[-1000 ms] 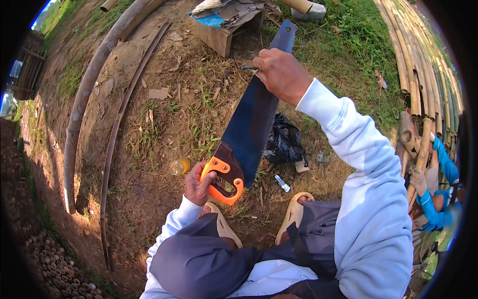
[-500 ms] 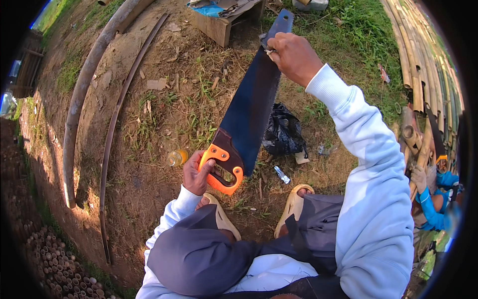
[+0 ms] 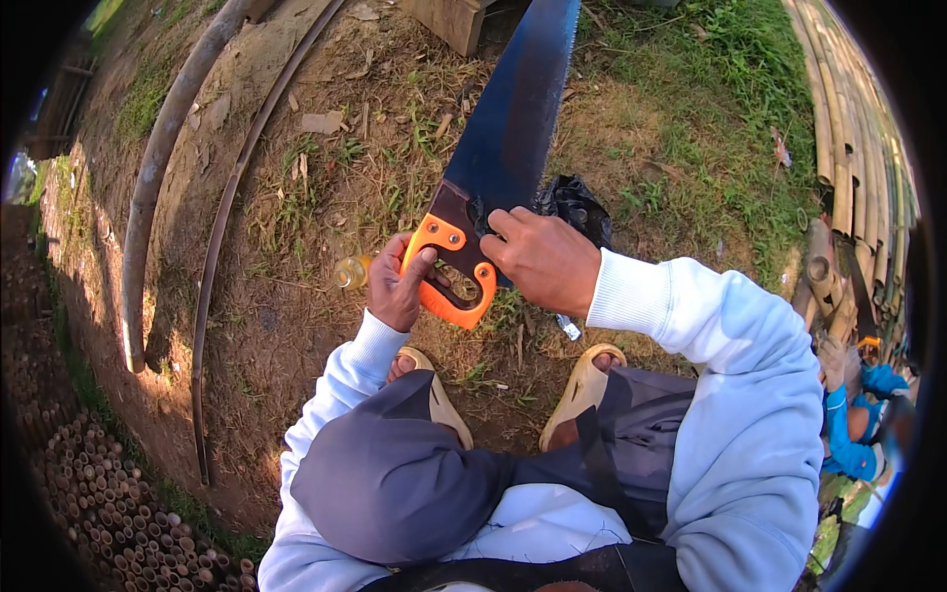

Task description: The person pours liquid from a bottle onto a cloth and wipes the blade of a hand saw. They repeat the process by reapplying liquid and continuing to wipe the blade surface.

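1. Across the far and left ground we see bare dirt and dry grass point(image 3: 326, 197), the widest open room around the work; two long curved bamboo poles point(image 3: 163, 168) cross it on the left, well apart from our hands.
2. Along the right rim a stack of bamboo poles point(image 3: 858, 128) closes that side, with green grass between it and us; at the near left a pile of cut bamboo ends point(image 3: 109, 503) borders the dirt.
3. In the middle we hold a handsaw point(image 3: 503, 148), its dark blade pointing far and slightly right, with the tip cut off by the top edge.
4. Our left hand point(image 3: 400, 286) is closed around the near left side of the saw's orange handle point(image 3: 449, 276), thumb over the top.
5. Our right hand point(image 3: 543, 259) lies just right of the handle, fingers curled against the dark base of the blade; we cannot tell whether they pinch it or only press it.
6. Behind the right hand a black bag point(image 3: 577, 207) lies on the grass, partly hidden.
7. Just left of the left hand a small yellowish bottle point(image 3: 352, 271) lies on the dirt, hard to make out.
8. At the right rim a person's blue sleeve point(image 3: 853, 434) shows, mostly cut off.
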Demonstrator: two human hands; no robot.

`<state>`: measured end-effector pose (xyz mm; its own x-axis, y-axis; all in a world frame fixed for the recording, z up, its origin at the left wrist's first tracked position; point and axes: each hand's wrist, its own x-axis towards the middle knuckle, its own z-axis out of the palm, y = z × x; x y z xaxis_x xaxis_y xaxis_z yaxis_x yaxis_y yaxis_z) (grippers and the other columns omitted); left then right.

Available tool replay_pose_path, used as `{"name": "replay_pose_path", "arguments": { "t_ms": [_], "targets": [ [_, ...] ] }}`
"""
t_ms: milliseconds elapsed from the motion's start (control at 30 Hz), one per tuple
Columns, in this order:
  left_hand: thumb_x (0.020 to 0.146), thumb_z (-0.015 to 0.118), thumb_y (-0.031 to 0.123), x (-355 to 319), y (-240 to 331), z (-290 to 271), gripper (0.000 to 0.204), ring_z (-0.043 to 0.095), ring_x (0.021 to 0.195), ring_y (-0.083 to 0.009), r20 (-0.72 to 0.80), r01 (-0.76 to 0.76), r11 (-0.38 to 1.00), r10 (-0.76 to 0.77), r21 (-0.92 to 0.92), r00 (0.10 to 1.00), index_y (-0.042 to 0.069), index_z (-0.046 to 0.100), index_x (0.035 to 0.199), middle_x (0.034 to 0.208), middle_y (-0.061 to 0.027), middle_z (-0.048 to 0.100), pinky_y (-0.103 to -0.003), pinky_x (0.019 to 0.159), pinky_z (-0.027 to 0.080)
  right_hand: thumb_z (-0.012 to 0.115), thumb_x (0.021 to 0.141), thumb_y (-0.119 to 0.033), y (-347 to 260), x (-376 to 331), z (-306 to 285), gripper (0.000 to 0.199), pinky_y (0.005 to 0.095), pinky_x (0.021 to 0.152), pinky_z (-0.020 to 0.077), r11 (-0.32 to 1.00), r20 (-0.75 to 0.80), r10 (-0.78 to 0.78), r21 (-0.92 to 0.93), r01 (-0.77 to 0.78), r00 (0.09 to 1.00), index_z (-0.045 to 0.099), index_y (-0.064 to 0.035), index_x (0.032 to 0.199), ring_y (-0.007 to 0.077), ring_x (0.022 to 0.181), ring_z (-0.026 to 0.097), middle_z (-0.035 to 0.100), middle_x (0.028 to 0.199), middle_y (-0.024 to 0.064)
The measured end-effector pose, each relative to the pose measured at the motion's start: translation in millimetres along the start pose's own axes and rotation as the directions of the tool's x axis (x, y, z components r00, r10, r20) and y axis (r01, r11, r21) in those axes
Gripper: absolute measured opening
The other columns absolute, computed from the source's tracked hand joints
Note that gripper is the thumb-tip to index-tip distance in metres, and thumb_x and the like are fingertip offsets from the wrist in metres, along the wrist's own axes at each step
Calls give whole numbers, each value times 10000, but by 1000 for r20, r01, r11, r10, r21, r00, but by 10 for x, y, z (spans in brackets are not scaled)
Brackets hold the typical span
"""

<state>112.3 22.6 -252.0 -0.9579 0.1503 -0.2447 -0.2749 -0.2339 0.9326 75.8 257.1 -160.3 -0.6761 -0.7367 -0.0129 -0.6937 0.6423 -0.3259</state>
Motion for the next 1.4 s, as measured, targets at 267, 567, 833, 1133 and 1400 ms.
{"name": "replay_pose_path", "arguments": {
  "t_ms": [267, 567, 833, 1133, 1400],
  "targets": [
    [1013, 658, 228, 0, -28, -11, 306, 653, 632, -144, 18, 84, 993, -83, -83, 996, -14, 593, 1189, 772, -19, 594, -281, 620, 580, 653, 799, -51, 180, 255, -284, 112, 418, 775, 577, 990, -9, 102, -95, -103, 995, 687, 15, 883, 321, 869, 670, 638, 907, 159],
    [1010, 655, 202, -71, -49, -17, 291, 618, 667, -122, 55, 66, 997, -65, -30, 996, -27, 581, 1172, 834, -19, 593, -289, 645, 588, 602, 871, -62, 915, 538, -740, 131, 454, 801, 605, 927, -116, 286, -215, -306, 951, 713, 7, 868, 372, 884, 734, 727, 869, 215],
    [1017, 645, 219, -77, -43, 16, 303, 649, 661, -149, 40, 28, 998, -30, 61, 999, -25, 579, 1183, 803, -29, 603, -286, 645, 565, 676, 804, -71, 926, 479, -879, 126, 457, 749, 563, 919, -127, 368, -104, -381, 921, 688, 37, 868, 362, 821, 723, 721, 849, 195],
    [1006, 661, 228, -60, -12, 35, 298, 650, 655, -152, 34, 94, 996, -94, 10, 995, -16, 574, 1154, 792, -30, 602, -291, 635, 570, 684, 845, -147, 1039, 348, -920, 230, 411, 779, 594, 955, -499, 295, 183, -233, 815, 693, 1, 1021, 311, 832, 742, 745, 907, 174],
    [1013, 654, 198, -86, 15, 49, 307, 652, 693, -125, 34, 50, 998, -52, 39, 998, -42, 572, 1185, 920, -43, 644, -277, 666, 583, 589, 905, -117, 394, 238, -187, 191, 392, 795, 584, 989, -163, 119, -66, -132, 979, 680, 28, 989, 271, 982, 621, 597, 1016, 115]
  ]
}}
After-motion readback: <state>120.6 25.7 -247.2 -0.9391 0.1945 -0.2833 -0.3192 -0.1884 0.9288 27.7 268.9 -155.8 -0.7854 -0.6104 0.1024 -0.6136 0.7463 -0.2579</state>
